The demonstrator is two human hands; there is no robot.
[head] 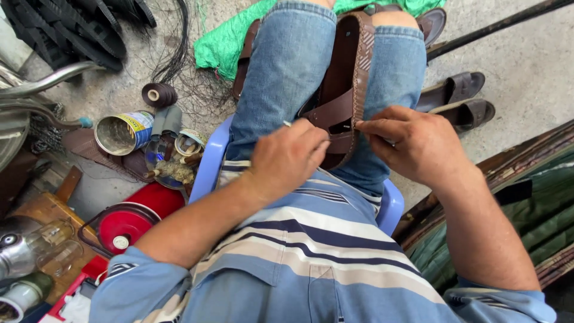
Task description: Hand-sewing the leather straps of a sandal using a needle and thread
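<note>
A brown leather sandal (350,90) stands on edge, clamped between the person's knees, sole toward the right leg and straps facing the left. The left hand (287,158) is closed in a pinch on a thin metal needle or awl (287,124) whose tip pokes out above the knuckles, and its fingertips rest against the sandal's lower strap. The right hand (418,143) is closed too, thumb and forefinger pinching at the stitched edge of the sole — whether it grips a thread there is too fine to tell. The likeliest slip, as I judge it, is the point skidding off the stiff leather and into the right fingers, which sit just beside the spot being worked; a loosened knee grip would let the sandal twist and cause the same. A pull at a bad angle could also tear the stitch line. The sandal looks worn but sound — dark brown, broad crossed straps, a pale row of stitching running along the rim. A second pair of sandals (457,98) lies on the concrete floor (526,66) near the right knee, and a tin can (122,133) and thread spool (159,94) lie to the left.
</note>
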